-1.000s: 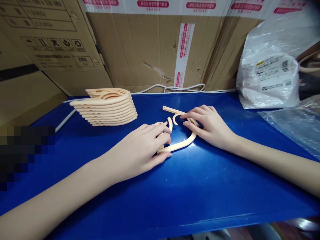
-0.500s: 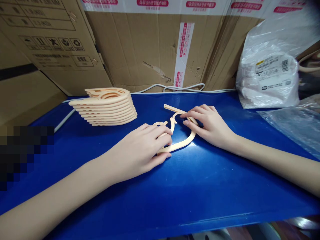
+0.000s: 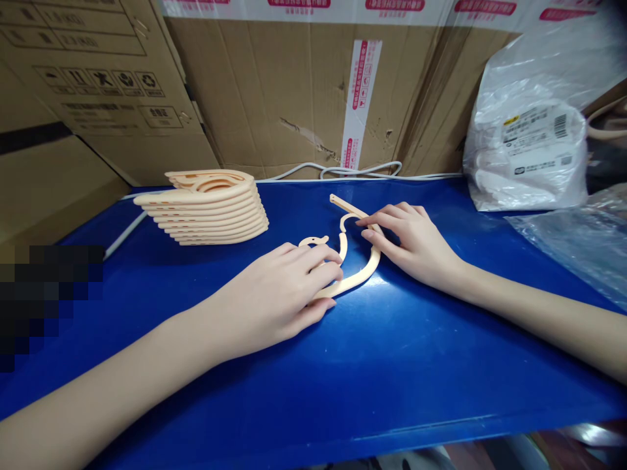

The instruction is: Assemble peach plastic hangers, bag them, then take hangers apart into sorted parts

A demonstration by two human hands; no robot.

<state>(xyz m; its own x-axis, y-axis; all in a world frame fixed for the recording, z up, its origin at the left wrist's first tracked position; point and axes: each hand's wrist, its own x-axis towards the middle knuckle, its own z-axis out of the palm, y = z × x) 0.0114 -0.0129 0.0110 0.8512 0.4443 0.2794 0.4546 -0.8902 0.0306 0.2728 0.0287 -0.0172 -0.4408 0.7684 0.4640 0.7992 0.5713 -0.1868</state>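
A beige plastic clothes hanger (image 3: pixel 360 279) with curved and straight parts lies on the blue tabletop (image 3: pixel 392 378) between my hands. My left hand (image 3: pixel 279 290) is closed on its lower curved arm, thumb at the near side and fingers over the top. Those fingers hide part of the hanger, and a small curved end shows just beyond them. My right hand (image 3: pixel 411 241) pinches the right part, where a straight bar extends away toward the back. Left of the hands stands a neat stack of matching beige hangers (image 3: pixel 210 212).
Cardboard boxes (image 3: pixel 274 85) line the back edge, with a white cable (image 3: pixel 362 171) along their foot. At the back right sits a clear plastic bag with white contents (image 3: pixel 529 156). Clear plastic film (image 3: pixel 573 241) lies in front of it.
The straight bar's far end has shifted slightly right and back, together with my right hand's fingertips. The curved inner parts show more clearly. My left hand keeps its hold nearly in place.
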